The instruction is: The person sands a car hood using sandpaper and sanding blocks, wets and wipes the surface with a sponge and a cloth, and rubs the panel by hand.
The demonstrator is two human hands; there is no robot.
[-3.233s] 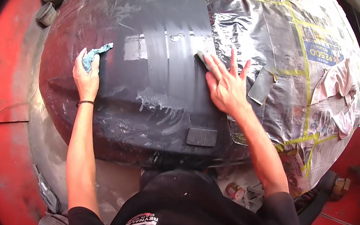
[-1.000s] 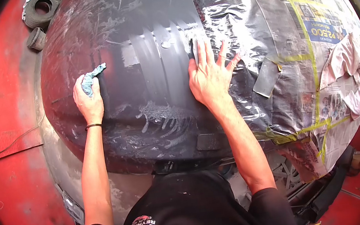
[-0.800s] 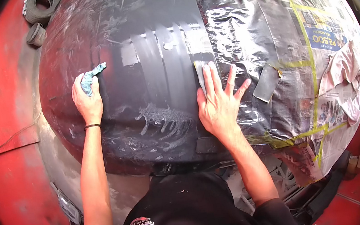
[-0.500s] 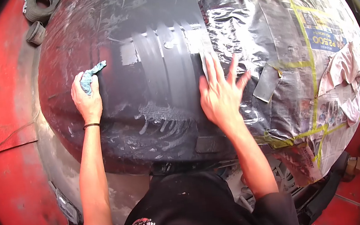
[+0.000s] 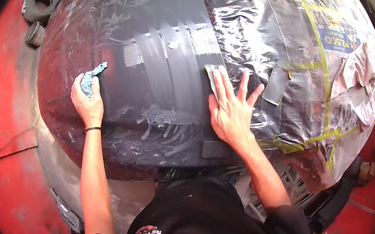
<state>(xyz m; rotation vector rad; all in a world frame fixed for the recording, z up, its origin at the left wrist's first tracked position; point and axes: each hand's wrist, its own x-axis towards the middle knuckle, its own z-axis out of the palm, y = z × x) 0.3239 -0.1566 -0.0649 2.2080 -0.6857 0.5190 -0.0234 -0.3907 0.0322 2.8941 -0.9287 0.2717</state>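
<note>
Dark panel (image 5: 119, 97): the broad curved surface from 9 to 12 o'clock in the view, glossy in places, with pale streaks and a whitish wet-looking patch near the centre.
Masking cover (image 5: 307, 102): shiny plastic and printed newspaper, crossed by yellow tape, from 12 round to 4 o'clock, meeting the dark area.
Red floor (image 5: 8, 185): at 9 o'clock, and again at 4.
Black shirt (image 5: 186, 220): the person's own, at 6 o'clock, with a red and white logo toward 7.
Pink cloth (image 5: 355, 73): crumpled on the newspaper, close to 3 o'clock.
Right hand (image 5: 231, 111): just off centre toward 3 o'clock, palm down; index and middle fingers close together, ring and little fingers spread, thumb apart.
Left hand (image 5: 88, 106): between 9 and 10 o'clock on the dark surface, fingers and thumb closed round the teal cloth; a dark band circles the wrist.
Tyre (image 5: 39, 12): between 10 and 11 o'clock, partly cut off.
Grey sheet (image 5: 276, 86): tilted on the plastic, between 2 and 3 o'clock, just beside the right hand's little finger.
Dark block (image 5: 215, 149): low on the panel, at 5 o'clock.
Bucket (image 5: 35, 34): at 10 o'clock, near the tyre.
Teal cloth (image 5: 89, 83): bunched, at 10 o'clock, one end sticking out beyond the grip.
Grey strip (image 5: 211, 75): at 1 o'clock, partly under the right index finger.
</note>
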